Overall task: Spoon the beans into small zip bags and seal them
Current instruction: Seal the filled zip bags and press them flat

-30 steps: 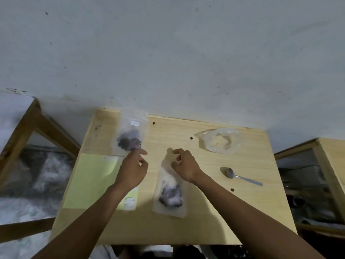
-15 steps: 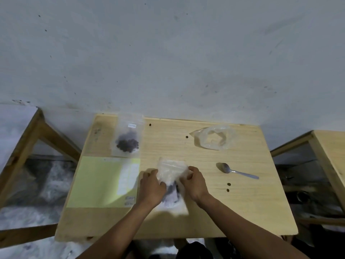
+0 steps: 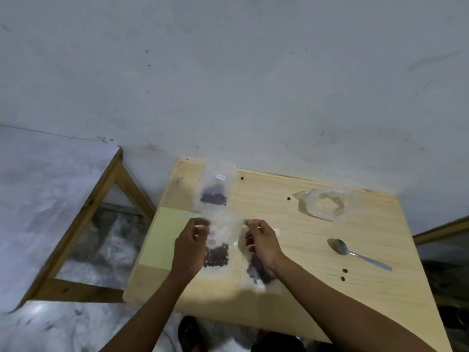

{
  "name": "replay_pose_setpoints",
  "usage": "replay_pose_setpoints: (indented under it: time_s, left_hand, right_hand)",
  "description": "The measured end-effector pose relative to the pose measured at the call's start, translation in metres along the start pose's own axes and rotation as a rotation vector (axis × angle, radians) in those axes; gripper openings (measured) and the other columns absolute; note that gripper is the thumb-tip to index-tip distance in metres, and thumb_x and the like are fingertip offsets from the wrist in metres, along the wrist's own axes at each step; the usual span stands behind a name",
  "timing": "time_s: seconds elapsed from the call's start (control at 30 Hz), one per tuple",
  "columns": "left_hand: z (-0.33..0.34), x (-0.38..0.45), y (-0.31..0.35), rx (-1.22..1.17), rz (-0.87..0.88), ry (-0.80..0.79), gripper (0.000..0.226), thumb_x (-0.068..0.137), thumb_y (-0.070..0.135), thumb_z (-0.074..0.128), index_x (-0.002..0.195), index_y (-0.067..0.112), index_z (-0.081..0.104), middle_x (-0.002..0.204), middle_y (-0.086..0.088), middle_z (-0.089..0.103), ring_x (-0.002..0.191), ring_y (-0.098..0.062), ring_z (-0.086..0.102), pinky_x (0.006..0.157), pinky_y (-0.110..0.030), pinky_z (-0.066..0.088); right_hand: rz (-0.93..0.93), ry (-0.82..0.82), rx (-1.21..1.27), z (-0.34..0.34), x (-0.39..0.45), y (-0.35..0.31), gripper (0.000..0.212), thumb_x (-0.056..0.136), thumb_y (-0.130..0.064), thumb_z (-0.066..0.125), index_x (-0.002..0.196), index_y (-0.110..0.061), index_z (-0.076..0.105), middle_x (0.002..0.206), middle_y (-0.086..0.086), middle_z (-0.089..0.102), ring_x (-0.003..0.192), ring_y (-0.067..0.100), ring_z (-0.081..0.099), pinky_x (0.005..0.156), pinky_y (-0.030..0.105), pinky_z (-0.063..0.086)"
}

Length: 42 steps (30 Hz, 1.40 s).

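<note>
A small clear zip bag (image 3: 223, 237) with dark beans at its bottom hangs upright above the wooden table (image 3: 317, 250). My left hand (image 3: 191, 246) pinches its top left corner and my right hand (image 3: 261, 243) pinches its top right corner. A second zip bag with beans (image 3: 214, 191) lies flat at the table's far left. Under my right wrist, what looks like another bag with dark beans (image 3: 258, 275) lies on the table, partly hidden. A metal spoon (image 3: 355, 252) lies on the right. A crumpled clear plastic bag (image 3: 327, 204) sits at the far right.
A pale green sheet (image 3: 165, 237) lies on the table's left side. A wooden frame (image 3: 83, 219) stands to the left, over a grey floor. A grey wall rises behind the table. Another wooden surface edge (image 3: 441, 229) shows at the right.
Both hands came down onto the near bean bag, took hold of it, and now lift it upright by its top corners. The camera view shifted, so the table sits further right.
</note>
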State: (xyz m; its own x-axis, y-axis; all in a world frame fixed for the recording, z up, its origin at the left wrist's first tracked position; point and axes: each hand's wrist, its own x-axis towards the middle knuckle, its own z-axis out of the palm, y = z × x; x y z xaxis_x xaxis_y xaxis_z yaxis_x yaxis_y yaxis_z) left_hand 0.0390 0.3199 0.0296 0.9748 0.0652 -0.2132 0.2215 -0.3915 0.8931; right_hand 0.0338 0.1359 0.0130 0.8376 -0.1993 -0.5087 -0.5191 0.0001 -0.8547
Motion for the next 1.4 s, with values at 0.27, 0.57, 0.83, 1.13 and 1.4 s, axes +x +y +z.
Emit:
replay_pose_setpoints:
  time_s: [0.27,0.57,0.83,1.13,1.4]
  left_hand:
    - [-0.067,-0.006,-0.019,-0.148,-0.041,0.178,0.013,0.1,0.01,0.047,0.1,0.012,0.06,0.08,-0.008,0.069,0.066,-0.018,0.07,0.058,-0.019,0.052]
    - [-0.082,-0.018,-0.034,-0.16,-0.11,0.181,0.012,0.099,0.012,0.048,0.102,0.012,0.06,0.083,-0.01,0.069,0.067,-0.016,0.07,0.059,-0.022,0.053]
    - [-0.081,-0.016,-0.03,-0.225,-0.154,0.213,0.011,0.099,0.017,0.05,0.102,0.015,0.061,0.086,-0.006,0.071,0.069,-0.016,0.071,0.066,-0.03,0.052]
    - [-0.052,-0.007,0.008,-0.261,-0.07,0.146,0.009,0.097,0.022,0.055,0.095,0.02,0.064,0.088,0.005,0.075,0.08,-0.005,0.07,0.068,-0.024,0.047]
    - [-0.029,-0.008,0.046,-0.275,0.004,0.076,0.014,0.097,0.023,0.055,0.094,0.02,0.069,0.083,0.008,0.074,0.075,0.001,0.067,0.061,-0.007,0.044]
  right_hand:
    - [-0.503,-0.468,-0.997,0.034,-0.002,0.038,0.035,0.099,-0.031,0.048,0.129,-0.015,0.058,0.111,0.006,0.055,0.095,0.02,0.052,0.085,0.027,0.041]
    - [-0.442,-0.389,-1.137,0.058,-0.003,0.046,0.017,0.095,-0.024,0.048,0.107,-0.019,0.058,0.108,0.006,0.05,0.102,0.026,0.046,0.082,0.037,0.045]
    - [-0.307,-0.244,-0.756,0.051,0.002,0.018,0.01,0.091,-0.015,0.049,0.084,-0.012,0.056,0.081,0.008,0.065,0.066,0.018,0.054,0.062,0.032,0.043]
    - [-0.469,-0.196,-0.355,0.048,-0.016,-0.056,0.016,0.095,-0.009,0.055,0.092,-0.017,0.068,0.073,-0.015,0.056,0.065,0.0,0.049,0.063,0.013,0.04]
    - [-0.53,-0.087,-0.271,0.052,-0.024,-0.076,0.01,0.092,-0.011,0.058,0.097,-0.02,0.058,0.069,-0.003,0.053,0.06,0.003,0.045,0.061,0.02,0.041]
